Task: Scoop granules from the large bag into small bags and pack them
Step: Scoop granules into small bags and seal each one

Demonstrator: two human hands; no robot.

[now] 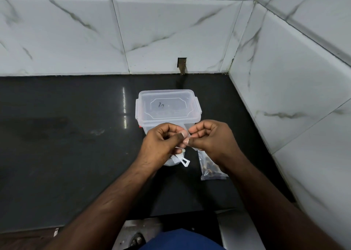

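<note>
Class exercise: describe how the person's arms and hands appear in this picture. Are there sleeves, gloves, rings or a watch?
Both forearms are bare up to the picture's edge: no sleeves show. The left hand and right hand wear no gloves, and no rings, watch or bracelet are visible. The fingernails are short and unpainted.

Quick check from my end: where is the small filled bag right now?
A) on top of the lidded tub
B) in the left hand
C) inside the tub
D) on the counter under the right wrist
D: the small filled bag lies flat on the dark counter, partly beneath the right hand, near the tub.
</note>
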